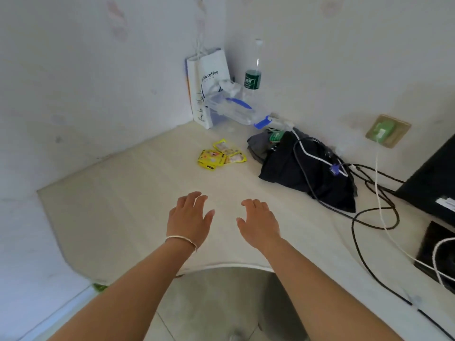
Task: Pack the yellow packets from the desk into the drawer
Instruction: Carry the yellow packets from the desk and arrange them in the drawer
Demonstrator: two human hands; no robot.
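Observation:
Several yellow packets (221, 155) lie in a small overlapping pile on the pale desk (118, 200), toward the back corner. My left hand (190, 219), with a thin bracelet on the wrist, hovers over the desk nearer to me, fingers relaxed and holding nothing. My right hand (259, 223) is beside it, also loose and holding nothing. Both hands are well short of the packets. No drawer is in view.
A white paper coffee bag (208, 87) stands in the corner, with a clear plastic bottle (242, 112) lying by it and a green-labelled bottle (253, 75) upright. A dark bag (302, 173) with cables (369, 212) lies to the right. A black monitor (433, 180) stands at far right.

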